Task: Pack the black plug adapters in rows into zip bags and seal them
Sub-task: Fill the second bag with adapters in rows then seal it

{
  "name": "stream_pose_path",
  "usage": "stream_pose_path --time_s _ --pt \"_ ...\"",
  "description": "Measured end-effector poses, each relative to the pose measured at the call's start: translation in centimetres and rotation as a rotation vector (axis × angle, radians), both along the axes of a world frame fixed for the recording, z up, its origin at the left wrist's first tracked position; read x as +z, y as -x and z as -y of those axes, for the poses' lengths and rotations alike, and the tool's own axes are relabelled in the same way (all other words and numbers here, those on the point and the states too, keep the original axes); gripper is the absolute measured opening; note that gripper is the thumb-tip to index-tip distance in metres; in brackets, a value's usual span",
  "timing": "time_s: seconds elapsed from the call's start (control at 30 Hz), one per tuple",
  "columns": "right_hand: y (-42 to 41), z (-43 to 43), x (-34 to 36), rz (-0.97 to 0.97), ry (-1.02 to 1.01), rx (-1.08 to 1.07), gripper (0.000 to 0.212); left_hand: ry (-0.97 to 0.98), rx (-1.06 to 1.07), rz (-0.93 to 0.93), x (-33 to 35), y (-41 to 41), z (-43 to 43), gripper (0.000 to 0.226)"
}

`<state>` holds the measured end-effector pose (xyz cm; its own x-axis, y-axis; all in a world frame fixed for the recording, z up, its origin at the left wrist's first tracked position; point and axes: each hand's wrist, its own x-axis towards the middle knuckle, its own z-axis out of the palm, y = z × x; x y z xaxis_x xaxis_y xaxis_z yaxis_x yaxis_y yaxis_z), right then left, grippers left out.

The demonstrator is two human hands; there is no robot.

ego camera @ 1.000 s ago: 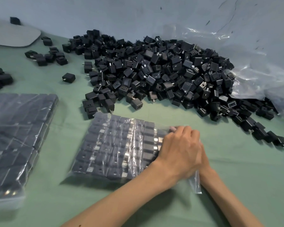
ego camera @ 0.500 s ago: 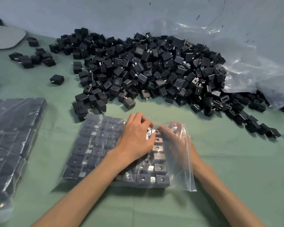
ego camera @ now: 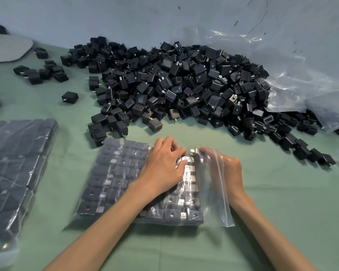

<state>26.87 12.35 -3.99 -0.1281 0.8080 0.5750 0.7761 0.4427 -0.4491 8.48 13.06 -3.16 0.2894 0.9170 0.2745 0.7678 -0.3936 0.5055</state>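
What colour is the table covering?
The table covering is pale green, clearest in the head view.

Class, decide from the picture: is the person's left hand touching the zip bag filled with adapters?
Touching. The head view shows the left hand lying on top of the zip bag, its fingers pressing the plastic.

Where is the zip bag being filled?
Head view, lower centre: the zip bag lies on the green cloth under the left hand, in front of the adapter pile, right of a packed bag.
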Motion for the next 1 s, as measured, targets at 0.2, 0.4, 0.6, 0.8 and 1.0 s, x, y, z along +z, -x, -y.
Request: stream_pose_path --time_s 0.2,0.4,0.6,0.8,1.0 --pt "0.5 -0.2 -1.1 0.077 -0.08 -0.027 0.039 0.015 0.003 0.015 0.2 -0.3 0.1 0.043" --pt "1.4 0.1 -1.0 0.014 -0.069 -0.173 0.023 0.168 -0.03 -0.097 1.0 -1.1 -1.6 0.046" --pt "1.8 -0.7 -1.5 -0.011 0.028 -0.183 0.014 0.224 -0.077 -0.083 1.3 -1.3 -3.1 0.048" --pt "1.3 -1.0 -1.9 0.026 0.097 -0.193 0.026 0.105 -0.024 0.066 0.3 -1.0 -2.1 0.042" --pt "1.5 -0.8 -1.3 0.026 0.096 -0.183 0.03 0.066 -0.058 0.093 0.3 -0.7 -2.2 0.035"
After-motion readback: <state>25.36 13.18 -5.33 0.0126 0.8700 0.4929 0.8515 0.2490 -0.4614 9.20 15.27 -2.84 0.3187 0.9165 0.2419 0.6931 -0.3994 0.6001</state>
